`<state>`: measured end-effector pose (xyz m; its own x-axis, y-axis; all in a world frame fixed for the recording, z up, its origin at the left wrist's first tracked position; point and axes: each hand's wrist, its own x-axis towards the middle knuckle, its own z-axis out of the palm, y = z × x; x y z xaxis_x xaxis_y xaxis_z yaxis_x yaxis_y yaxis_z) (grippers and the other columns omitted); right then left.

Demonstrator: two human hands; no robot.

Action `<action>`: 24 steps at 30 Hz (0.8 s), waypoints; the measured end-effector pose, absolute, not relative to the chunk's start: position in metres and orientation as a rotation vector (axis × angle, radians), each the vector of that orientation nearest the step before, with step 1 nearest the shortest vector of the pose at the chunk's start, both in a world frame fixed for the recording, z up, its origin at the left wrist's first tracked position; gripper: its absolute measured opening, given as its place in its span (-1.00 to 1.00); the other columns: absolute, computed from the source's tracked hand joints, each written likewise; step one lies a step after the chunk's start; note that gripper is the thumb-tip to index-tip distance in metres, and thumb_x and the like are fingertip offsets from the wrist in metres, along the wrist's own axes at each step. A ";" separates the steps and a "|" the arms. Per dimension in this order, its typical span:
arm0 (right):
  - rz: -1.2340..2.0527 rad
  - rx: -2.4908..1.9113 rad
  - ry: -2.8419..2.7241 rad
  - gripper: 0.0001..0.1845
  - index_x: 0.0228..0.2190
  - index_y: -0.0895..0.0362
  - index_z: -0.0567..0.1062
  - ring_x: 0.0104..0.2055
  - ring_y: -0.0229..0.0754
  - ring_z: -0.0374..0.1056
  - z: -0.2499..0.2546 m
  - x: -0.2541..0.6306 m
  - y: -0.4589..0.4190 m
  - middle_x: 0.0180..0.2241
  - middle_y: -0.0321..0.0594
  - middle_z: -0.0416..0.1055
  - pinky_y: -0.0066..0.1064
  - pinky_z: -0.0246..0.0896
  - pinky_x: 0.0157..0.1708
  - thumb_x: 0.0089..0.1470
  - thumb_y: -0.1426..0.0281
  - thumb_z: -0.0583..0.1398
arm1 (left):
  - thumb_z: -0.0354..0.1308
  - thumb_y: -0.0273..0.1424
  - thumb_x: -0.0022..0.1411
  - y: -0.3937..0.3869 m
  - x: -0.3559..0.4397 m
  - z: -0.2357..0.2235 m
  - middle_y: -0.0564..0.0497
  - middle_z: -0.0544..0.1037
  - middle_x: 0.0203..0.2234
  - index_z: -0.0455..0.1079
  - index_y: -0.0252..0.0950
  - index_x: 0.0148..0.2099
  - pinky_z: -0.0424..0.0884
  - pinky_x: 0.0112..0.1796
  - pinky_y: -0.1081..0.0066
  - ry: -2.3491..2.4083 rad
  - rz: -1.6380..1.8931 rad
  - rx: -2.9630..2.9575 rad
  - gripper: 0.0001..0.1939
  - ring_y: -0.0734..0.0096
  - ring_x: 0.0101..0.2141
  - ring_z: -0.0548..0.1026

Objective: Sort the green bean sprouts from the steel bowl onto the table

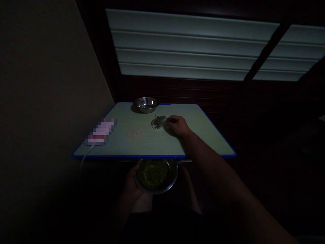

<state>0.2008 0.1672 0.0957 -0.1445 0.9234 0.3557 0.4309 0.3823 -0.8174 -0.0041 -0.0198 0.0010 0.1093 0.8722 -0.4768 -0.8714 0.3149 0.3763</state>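
A pale tabletop with a blue edge (152, 147) carries an empty-looking metal bowl (146, 105) near its far edge. Nearer the middle lies a loose scatter of small dark green beans (157, 122). A patch of pale grains (134, 135) spreads to their left, and a pixelated phone-like object (101, 131) lies by the left edge, a white cable (87, 153) running from it.

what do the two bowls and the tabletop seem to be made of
The bowl on the table and the held bowl both look like polished stainless steel: grey, with bright reflections. The tabletop could be laminated board or plastic, pale and fairly smooth with a blue edge; the dim light leaves that open.
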 end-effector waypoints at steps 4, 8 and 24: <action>0.721 -1.153 -1.746 -0.80 -0.46 0.21 0.51 -0.39 -0.27 0.32 0.094 0.201 0.168 -0.47 -0.26 0.46 -0.43 0.20 -0.28 -0.16 0.35 0.17 | 0.10 -0.44 0.14 -0.019 -0.005 0.000 -0.08 0.68 -0.37 0.57 -0.28 -0.22 0.35 0.05 0.06 0.678 1.263 0.009 -0.77 0.07 -0.16 0.59; 0.772 -1.167 -1.707 -0.81 -0.48 0.21 0.51 -0.42 -0.27 0.30 0.096 0.201 0.167 -0.49 -0.28 0.44 -0.44 0.20 -0.33 -0.21 0.39 0.16 | 0.09 -0.44 0.16 -0.019 -0.005 0.001 -0.08 0.68 -0.38 0.58 -0.29 -0.26 0.38 0.02 0.09 0.681 1.272 0.009 -0.78 0.11 -0.22 0.61; 0.741 -1.142 -1.701 -0.83 -0.52 0.18 0.53 -0.43 -0.27 0.30 0.095 0.200 0.168 -0.52 -0.29 0.46 -0.43 0.20 -0.34 -0.25 0.42 0.16 | 0.13 -0.44 0.11 -0.020 -0.003 0.006 -0.10 0.68 -0.38 0.58 -0.32 -0.29 0.39 0.01 0.03 0.708 1.301 0.004 -0.81 0.08 -0.23 0.62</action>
<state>0.2003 0.1676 0.0948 -0.1394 0.9221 0.3610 0.3638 0.3868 -0.8474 -0.0027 -0.0199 0.0057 0.0897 0.8759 -0.4742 -0.8737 0.2978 0.3847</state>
